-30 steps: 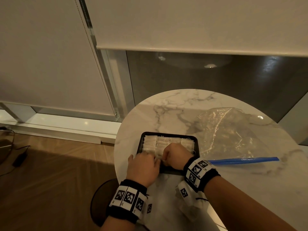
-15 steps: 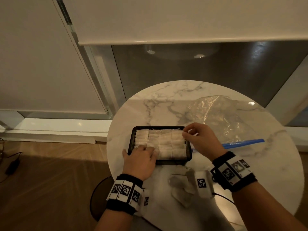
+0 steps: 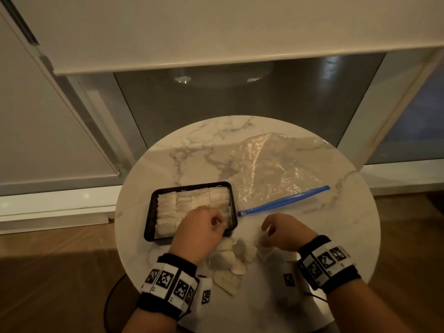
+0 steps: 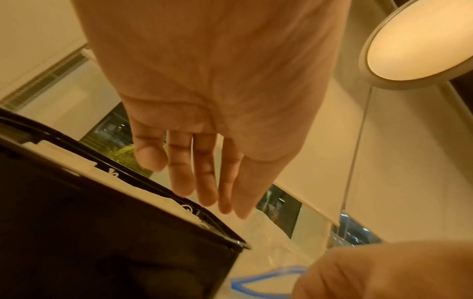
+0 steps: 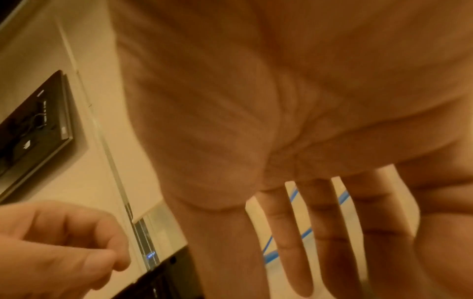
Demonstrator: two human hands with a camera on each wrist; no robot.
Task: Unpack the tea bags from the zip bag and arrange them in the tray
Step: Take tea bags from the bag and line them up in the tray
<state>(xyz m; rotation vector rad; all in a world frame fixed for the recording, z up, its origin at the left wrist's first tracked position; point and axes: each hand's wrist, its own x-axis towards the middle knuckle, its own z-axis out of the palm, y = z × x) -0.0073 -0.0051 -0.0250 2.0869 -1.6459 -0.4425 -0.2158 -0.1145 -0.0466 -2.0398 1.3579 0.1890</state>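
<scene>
Though a few white marks show on the tray (image 4: 158,188) rim in the left wrist view, none is legible; no readable brand or label anywhere. Wristbands (image 3: 168,282) carry black-and-white square marker codes only.

Tray: black, rectangular, on the round marble table (image 3: 336,236), left of centre, packed with rows of white tea bags (image 3: 168,207).

Zip bag (image 3: 269,171): clear, crumpled, lying flat just right of and behind the tray, blue zip strip (image 3: 283,200) toward the person, mouth slightly parted.

Loose tea bags (image 3: 228,258): small pile on the table at the near edge, just in front of the tray's right corner, between the two wrists.

Left hand (image 3: 197,234): over the tray's near right corner, fingers extended and close together in the wrist view, holding nothing visible.

Right hand (image 3: 283,231): above the table right of the tray, near the pile, fingers straight and spread in the wrist view, nothing gripped. One tea bag lies under its fingers; contact can't be told.

Behind the table: window with roller blinds (image 3: 216,32), dark glass below. Wood floor (image 3: 48,272) at left.
</scene>
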